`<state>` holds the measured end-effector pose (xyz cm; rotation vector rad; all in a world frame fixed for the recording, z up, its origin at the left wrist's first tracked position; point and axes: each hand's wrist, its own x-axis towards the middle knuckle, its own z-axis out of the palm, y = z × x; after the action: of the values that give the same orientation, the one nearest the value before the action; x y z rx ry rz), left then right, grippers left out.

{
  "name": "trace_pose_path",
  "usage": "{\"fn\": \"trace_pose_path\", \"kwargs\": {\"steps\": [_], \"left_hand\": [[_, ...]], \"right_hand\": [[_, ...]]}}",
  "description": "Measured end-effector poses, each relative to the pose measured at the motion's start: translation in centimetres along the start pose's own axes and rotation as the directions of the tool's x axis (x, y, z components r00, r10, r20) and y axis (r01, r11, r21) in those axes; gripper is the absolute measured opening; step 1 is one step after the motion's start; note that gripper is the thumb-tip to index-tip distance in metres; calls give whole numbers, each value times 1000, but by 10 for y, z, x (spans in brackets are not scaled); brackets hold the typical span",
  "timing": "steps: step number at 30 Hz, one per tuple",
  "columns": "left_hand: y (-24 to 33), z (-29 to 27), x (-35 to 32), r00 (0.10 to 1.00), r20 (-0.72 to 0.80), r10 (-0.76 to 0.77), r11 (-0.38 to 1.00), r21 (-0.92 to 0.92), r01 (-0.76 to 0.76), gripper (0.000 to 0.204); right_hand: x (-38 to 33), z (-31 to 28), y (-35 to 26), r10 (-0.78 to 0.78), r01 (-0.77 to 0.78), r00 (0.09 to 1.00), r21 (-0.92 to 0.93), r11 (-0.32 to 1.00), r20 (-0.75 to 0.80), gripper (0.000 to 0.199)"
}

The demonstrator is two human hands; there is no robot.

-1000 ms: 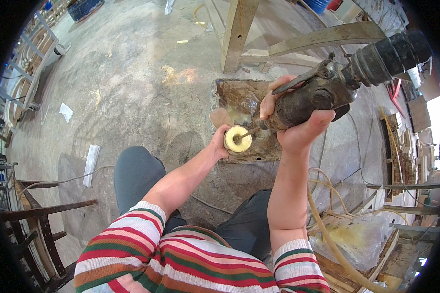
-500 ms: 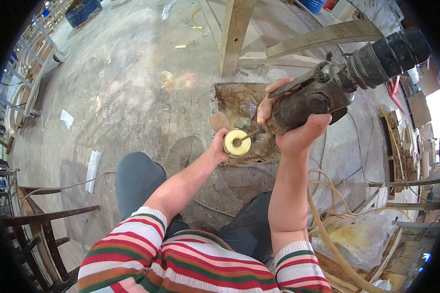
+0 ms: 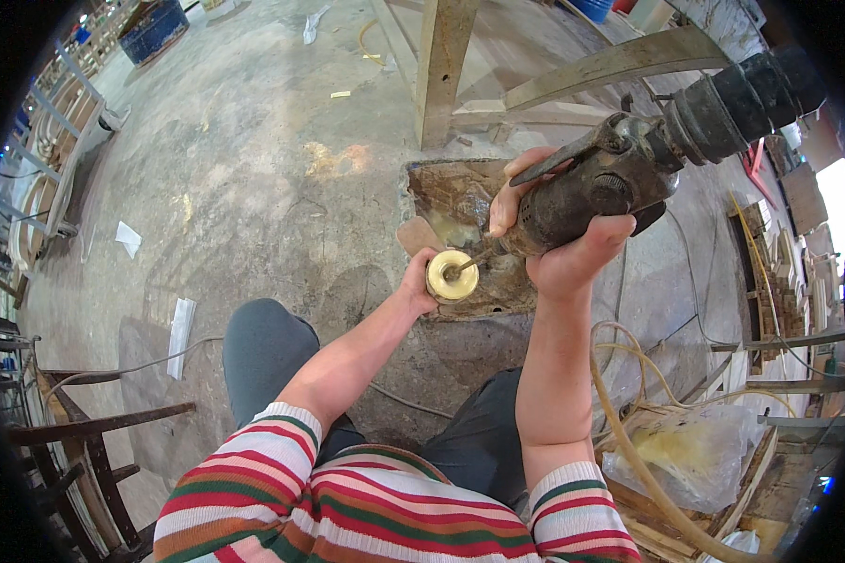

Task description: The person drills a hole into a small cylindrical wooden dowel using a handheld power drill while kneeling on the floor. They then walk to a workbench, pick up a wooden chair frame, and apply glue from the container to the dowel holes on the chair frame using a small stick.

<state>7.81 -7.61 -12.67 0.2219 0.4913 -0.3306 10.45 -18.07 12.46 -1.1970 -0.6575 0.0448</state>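
Observation:
My left hand (image 3: 422, 280) is closed around a round, pale yellow piece (image 3: 464, 290) with a hole in its middle. Wrapped around a dark, worn air tool (image 3: 556, 208), my right hand (image 3: 577, 263) has its thumb toward me and its fingers on the far side. A long lever (image 3: 559, 165) runs along the tool's top. Its thin metal shaft (image 3: 473, 264) reaches down-left into the round piece's hole; how deep the tip sits is hidden. Just beyond my left hand lies a flat brownish scrap (image 3: 421, 235).
Under my hands is a stained, board-like panel (image 3: 441, 180) on the concrete floor. A wooden frame leg (image 3: 443, 80) rises beyond it. Hose loops (image 3: 620, 413) and a clear plastic bag (image 3: 690, 455) lie at the right. Dark wooden chair parts (image 3: 94, 427) stand at the lower left.
The round piece is turned slightly, and its rim catches the light differently. The shaft stays in its hole. Both hands keep their grips, and the whole view has shifted a little.

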Motion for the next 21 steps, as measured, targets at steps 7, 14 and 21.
{"fn": "trace_pose_path", "kwargs": {"steps": [7,14,21], "left_hand": [[0,-2,2,1000,9,13,1000,9,-13,33],[3,3,1,999,-3,51,999,5,-51,31],[7,0,3,998,-5,64,998,-27,-64,31]], "right_hand": [[0,-4,-1,2,-3,998,2,1000,64,90],[2,-13,5,-18,18,996,4,1000,84,81],[4,-13,4,-52,55,998,106,993,-36,84]]}}
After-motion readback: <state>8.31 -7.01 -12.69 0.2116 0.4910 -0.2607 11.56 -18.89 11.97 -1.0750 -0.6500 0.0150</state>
